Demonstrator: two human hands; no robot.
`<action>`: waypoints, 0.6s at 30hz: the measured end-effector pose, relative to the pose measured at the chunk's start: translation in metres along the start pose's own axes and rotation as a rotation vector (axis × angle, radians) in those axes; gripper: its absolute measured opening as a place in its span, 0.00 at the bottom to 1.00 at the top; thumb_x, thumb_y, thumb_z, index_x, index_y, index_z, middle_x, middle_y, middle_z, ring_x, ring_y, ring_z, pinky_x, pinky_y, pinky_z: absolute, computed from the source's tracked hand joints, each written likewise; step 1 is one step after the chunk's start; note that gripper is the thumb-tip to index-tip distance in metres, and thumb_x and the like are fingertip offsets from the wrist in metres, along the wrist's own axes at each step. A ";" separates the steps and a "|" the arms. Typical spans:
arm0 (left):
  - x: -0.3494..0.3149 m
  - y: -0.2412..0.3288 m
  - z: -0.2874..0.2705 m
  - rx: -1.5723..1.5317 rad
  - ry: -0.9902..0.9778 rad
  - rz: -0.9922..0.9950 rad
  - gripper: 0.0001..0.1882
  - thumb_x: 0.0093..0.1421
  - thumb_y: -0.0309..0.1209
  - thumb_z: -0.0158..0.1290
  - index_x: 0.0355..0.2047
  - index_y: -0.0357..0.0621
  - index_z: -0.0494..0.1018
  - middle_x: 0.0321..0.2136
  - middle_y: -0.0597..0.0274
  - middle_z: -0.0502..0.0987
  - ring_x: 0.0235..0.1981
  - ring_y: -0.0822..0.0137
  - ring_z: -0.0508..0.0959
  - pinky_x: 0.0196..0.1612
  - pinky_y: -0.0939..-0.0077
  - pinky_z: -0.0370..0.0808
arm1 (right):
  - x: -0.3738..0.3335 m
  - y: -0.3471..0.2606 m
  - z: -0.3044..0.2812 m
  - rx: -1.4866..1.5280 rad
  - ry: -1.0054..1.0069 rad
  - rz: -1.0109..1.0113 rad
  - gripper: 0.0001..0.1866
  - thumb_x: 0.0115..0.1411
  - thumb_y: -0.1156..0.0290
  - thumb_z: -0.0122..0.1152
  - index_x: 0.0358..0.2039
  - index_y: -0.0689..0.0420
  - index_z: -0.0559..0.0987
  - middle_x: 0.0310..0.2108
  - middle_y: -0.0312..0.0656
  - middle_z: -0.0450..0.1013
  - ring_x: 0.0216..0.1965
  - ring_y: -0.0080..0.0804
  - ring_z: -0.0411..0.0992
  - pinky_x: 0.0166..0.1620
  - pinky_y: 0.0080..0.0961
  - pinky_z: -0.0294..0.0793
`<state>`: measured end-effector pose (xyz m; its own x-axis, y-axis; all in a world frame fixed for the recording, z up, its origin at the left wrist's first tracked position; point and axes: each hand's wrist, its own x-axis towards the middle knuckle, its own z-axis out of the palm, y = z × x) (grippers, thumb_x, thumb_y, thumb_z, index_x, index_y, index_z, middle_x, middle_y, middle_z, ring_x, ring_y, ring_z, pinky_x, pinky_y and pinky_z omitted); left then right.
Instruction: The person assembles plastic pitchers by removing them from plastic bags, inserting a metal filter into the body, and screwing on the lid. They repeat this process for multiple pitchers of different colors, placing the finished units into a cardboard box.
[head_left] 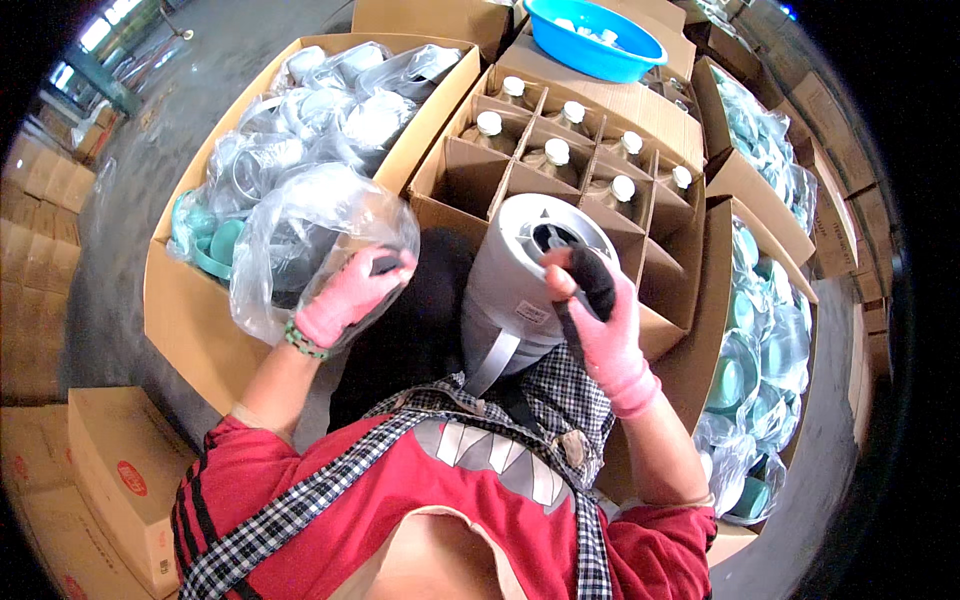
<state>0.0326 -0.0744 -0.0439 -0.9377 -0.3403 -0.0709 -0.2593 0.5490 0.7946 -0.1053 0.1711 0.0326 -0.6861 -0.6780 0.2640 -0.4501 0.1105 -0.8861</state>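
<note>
My left hand [350, 297], in a pink glove with dark fingertips, is closed on a clear plastic bag [320, 215] that hangs over the edge of the left carton. A grey jug [500, 285] with a side handle [492, 362] and a small label leans at my lap, its round top facing up. Over the jug's dark opening is my right hand [605, 320], gloved the same way, its thumb and fingers brought together. Whatever sits between those fingers is too small to make out.
Ahead stands a divided carton [450, 170] of bottles with white caps [557, 152]. Grey bagged pieces [370, 120] fill the left carton [190, 330]; green bagged ones [740, 370] fill cartons at right. A blue basin [590, 45] holds small white pieces. Closed boxes [130, 480] stand lower left.
</note>
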 end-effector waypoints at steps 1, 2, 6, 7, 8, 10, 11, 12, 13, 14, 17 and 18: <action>0.006 0.016 0.006 -0.245 0.021 -0.014 0.19 0.48 0.38 0.52 0.35 0.36 0.67 0.28 0.52 0.70 0.32 0.56 0.71 0.38 0.71 0.67 | 0.002 -0.003 0.001 0.052 -0.052 -0.042 0.14 0.44 0.77 0.57 0.35 0.62 0.70 0.29 0.41 0.68 0.31 0.30 0.68 0.38 0.24 0.66; 0.011 0.036 0.011 -0.496 0.034 -0.025 0.18 0.48 0.37 0.52 0.35 0.36 0.67 0.27 0.53 0.71 0.31 0.56 0.72 0.37 0.71 0.67 | 0.005 -0.013 0.004 0.098 -0.099 -0.080 0.17 0.45 0.75 0.58 0.37 0.62 0.69 0.30 0.41 0.68 0.31 0.28 0.68 0.37 0.23 0.66; 0.009 0.061 0.015 0.781 0.172 -0.108 0.40 0.39 0.47 0.58 0.44 0.30 0.57 0.42 0.40 0.60 0.42 0.46 0.65 0.43 0.63 0.65 | -0.003 -0.010 0.008 0.276 -0.040 0.068 0.21 0.48 0.68 0.60 0.41 0.61 0.66 0.31 0.38 0.67 0.32 0.24 0.67 0.36 0.21 0.67; 0.006 0.037 0.015 0.770 0.208 -0.076 0.41 0.38 0.51 0.57 0.42 0.29 0.58 0.39 0.38 0.61 0.42 0.46 0.64 0.44 0.62 0.64 | -0.005 -0.012 0.007 0.299 -0.042 0.063 0.21 0.48 0.68 0.60 0.41 0.61 0.66 0.31 0.39 0.67 0.33 0.24 0.67 0.37 0.21 0.67; 0.007 0.023 0.010 0.766 0.157 -0.157 0.44 0.37 0.50 0.58 0.44 0.26 0.55 0.42 0.36 0.58 0.44 0.45 0.62 0.47 0.62 0.62 | -0.008 -0.012 0.005 0.314 -0.030 0.068 0.21 0.48 0.68 0.60 0.41 0.62 0.66 0.31 0.40 0.67 0.33 0.25 0.67 0.37 0.21 0.68; -0.001 -0.032 0.001 1.043 0.539 0.009 0.43 0.37 0.48 0.58 0.45 0.28 0.55 0.43 0.35 0.57 0.45 0.45 0.62 0.48 0.61 0.61 | -0.010 -0.012 0.003 0.346 -0.067 0.088 0.19 0.48 0.69 0.59 0.39 0.63 0.66 0.29 0.42 0.68 0.33 0.26 0.68 0.37 0.21 0.68; 0.000 -0.023 -0.006 0.958 0.592 -0.005 0.43 0.38 0.48 0.58 0.46 0.29 0.54 0.43 0.35 0.57 0.46 0.44 0.61 0.49 0.62 0.60 | -0.011 -0.011 0.000 0.342 -0.071 0.071 0.18 0.48 0.69 0.58 0.38 0.63 0.67 0.29 0.42 0.67 0.33 0.26 0.68 0.37 0.21 0.68; 0.000 -0.009 -0.014 0.871 0.645 -0.028 0.43 0.38 0.47 0.58 0.47 0.30 0.53 0.43 0.34 0.57 0.46 0.43 0.60 0.49 0.62 0.59 | -0.011 -0.010 -0.003 0.339 -0.084 0.052 0.18 0.49 0.69 0.58 0.38 0.64 0.67 0.29 0.43 0.67 0.32 0.26 0.68 0.37 0.20 0.68; 0.004 -0.005 -0.017 1.014 0.797 0.186 0.37 0.40 0.44 0.57 0.44 0.30 0.58 0.40 0.38 0.62 0.43 0.46 0.63 0.46 0.61 0.61 | -0.011 -0.009 -0.002 0.334 -0.056 0.020 0.17 0.49 0.69 0.58 0.35 0.64 0.67 0.27 0.42 0.67 0.29 0.25 0.66 0.34 0.20 0.67; 0.006 -0.006 -0.021 0.965 0.612 0.020 0.34 0.41 0.43 0.57 0.42 0.31 0.60 0.39 0.40 0.63 0.43 0.47 0.64 0.46 0.62 0.62 | -0.009 -0.011 -0.004 0.319 -0.096 0.047 0.16 0.49 0.70 0.57 0.36 0.63 0.67 0.28 0.40 0.67 0.31 0.24 0.66 0.36 0.19 0.66; 0.015 -0.019 -0.028 0.443 0.264 -0.447 0.21 0.46 0.39 0.54 0.33 0.32 0.68 0.34 0.47 0.69 0.39 0.50 0.69 0.42 0.63 0.65 | -0.005 -0.016 -0.006 0.241 -0.185 0.078 0.14 0.50 0.70 0.56 0.36 0.63 0.67 0.30 0.37 0.67 0.34 0.20 0.64 0.39 0.18 0.64; 0.016 -0.013 -0.025 0.286 0.331 -0.355 0.21 0.46 0.39 0.54 0.33 0.33 0.68 0.33 0.47 0.70 0.39 0.49 0.69 0.42 0.64 0.65 | -0.005 -0.013 -0.006 0.177 -0.194 -0.011 0.14 0.51 0.69 0.56 0.35 0.62 0.67 0.29 0.36 0.66 0.33 0.19 0.63 0.39 0.18 0.63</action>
<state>0.0263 -0.1060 -0.0407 -0.6707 -0.7380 -0.0744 -0.6414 0.5266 0.5580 -0.0995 0.1769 0.0453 -0.5514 -0.8072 0.2107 -0.3381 -0.0146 -0.9410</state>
